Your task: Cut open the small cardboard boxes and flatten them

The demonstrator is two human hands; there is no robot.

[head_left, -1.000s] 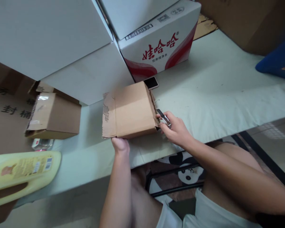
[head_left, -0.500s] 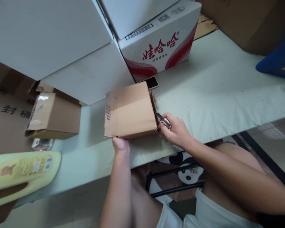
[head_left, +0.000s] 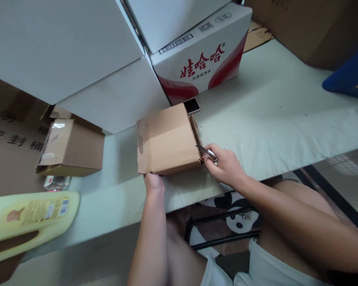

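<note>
A small brown cardboard box (head_left: 173, 141) sits tilted near the front edge of the cloth-covered table, with torn flaps at its left and right ends. My left hand (head_left: 154, 182) is at its lower left corner; the fingers go under the box and are hidden. In my right hand (head_left: 225, 163) is a utility knife (head_left: 209, 153), fingers closed round its handle. The bare blade points up and left, close to the ragged right end of the box. Whether the blade touches the cardboard I cannot tell.
Behind the box lies a phone (head_left: 191, 105) beside a white and red carton (head_left: 203, 67). Large white boxes (head_left: 113, 95) stand at the back left. Another brown box (head_left: 80, 147) and a pale yellow bottle (head_left: 47, 218) are on the left. Something blue (head_left: 349, 75) is at far right.
The view has shifted slightly, so everything appears a little further right. The knife blade stands out more clearly at the box's right end. Both hands keep their hold.
</note>
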